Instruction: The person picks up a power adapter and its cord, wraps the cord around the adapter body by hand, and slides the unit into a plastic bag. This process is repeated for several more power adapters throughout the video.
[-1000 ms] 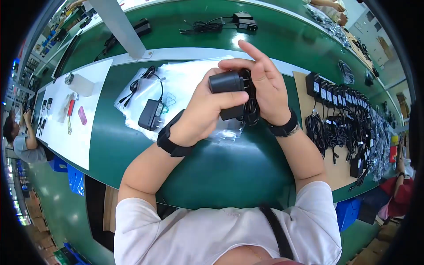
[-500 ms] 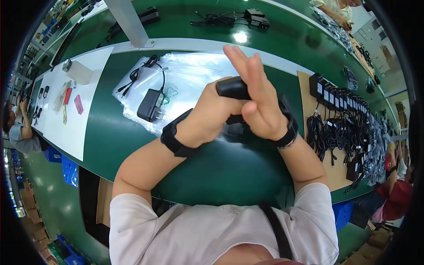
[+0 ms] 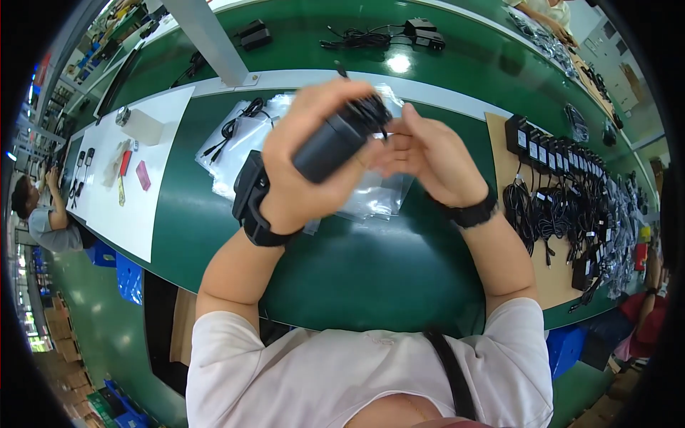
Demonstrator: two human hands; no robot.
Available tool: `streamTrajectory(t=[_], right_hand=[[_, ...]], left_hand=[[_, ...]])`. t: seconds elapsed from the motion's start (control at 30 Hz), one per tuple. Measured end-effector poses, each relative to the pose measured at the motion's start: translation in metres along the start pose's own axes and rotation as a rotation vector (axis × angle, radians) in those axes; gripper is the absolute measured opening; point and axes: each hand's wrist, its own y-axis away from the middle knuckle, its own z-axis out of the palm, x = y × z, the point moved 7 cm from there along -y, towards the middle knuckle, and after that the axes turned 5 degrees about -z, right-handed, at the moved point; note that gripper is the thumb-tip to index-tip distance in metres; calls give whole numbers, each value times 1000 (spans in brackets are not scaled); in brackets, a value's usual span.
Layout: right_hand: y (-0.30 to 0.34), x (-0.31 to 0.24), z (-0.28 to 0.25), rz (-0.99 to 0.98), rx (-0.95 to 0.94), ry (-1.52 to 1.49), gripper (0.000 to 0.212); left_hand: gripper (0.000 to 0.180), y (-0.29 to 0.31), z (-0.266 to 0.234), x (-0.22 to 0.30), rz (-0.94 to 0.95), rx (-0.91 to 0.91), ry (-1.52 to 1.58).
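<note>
My left hand (image 3: 296,189) is wrapped round a black power adapter (image 3: 332,148), raised above the green table. A bundled black cable (image 3: 367,113) sits against the adapter's far end, partly in the same grip. Close by on its right is my right hand (image 3: 448,162), thumb up and fingers apart, somewhat blurred. Its fingertips come near the cable; whether they touch it I cannot tell. Beneath both hands lie clear plastic bags (image 3: 382,200). Another black cord (image 3: 230,132) rests on the bags at the left, its other end hidden by my left hand.
On the right, a row of black adapters (image 3: 549,158) with bundled cables lies on a brown board (image 3: 499,146). A white sheet (image 3: 143,225) at left bears a pink block (image 3: 143,175) and a white box (image 3: 143,127). A grey post (image 3: 210,43) rises at the far edge.
My left hand has turned and moved left, bringing the adapter and bundled cable into sight. My right hand has come away from it, slightly right and lower.
</note>
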Motion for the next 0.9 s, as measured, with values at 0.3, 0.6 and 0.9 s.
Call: streamTrajectory(t=[0.3, 0.6, 0.9], right_hand=[[3, -2, -5, -324, 214, 6, 25], [12, -14, 30, -626, -102, 264, 62], [10, -42, 7, -700, 170, 629, 34]], left_hand=[[53, 26, 28, -40, -518, -73, 699], [49, 25, 39, -51, -692, -71, 952], [56, 21, 27, -52, -602, -53, 563]])
